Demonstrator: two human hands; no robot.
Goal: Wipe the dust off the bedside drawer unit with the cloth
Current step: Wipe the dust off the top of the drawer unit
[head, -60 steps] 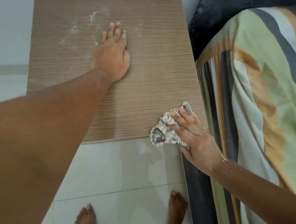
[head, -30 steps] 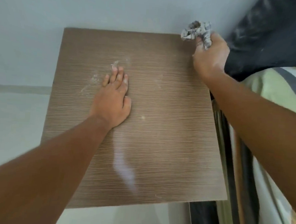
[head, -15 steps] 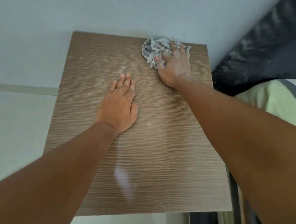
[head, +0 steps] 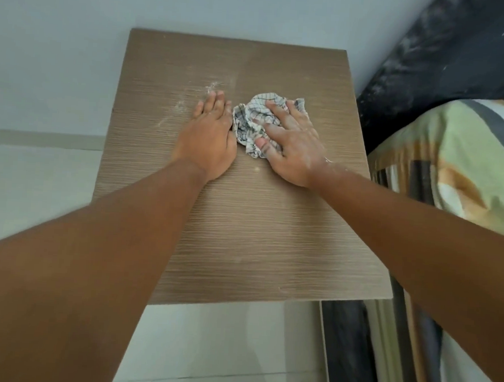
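Observation:
The bedside drawer unit (head: 257, 235) shows its brown wood-grain top from above. White dust (head: 191, 98) streaks the top just beyond and left of my left hand (head: 208, 138), which lies flat, palm down, near the middle. A crumpled checked cloth (head: 253, 121) sits right beside that hand's inner edge, touching it. My right hand (head: 289, 146) presses down on the cloth with fingers spread over it and the thumb on its near edge. White powder clings to my right hand and wrist.
A pale wall (head: 76, 47) stands behind and left of the unit. A bed with a striped green, orange and grey cover (head: 458, 174) and a dusty black headboard (head: 447, 61) lies close on the right. Pale floor tiles (head: 220, 345) are below.
My right hand has dragged the cloth from the far right corner of the top toward the middle, up against my left hand. My left hand has stayed flat in place.

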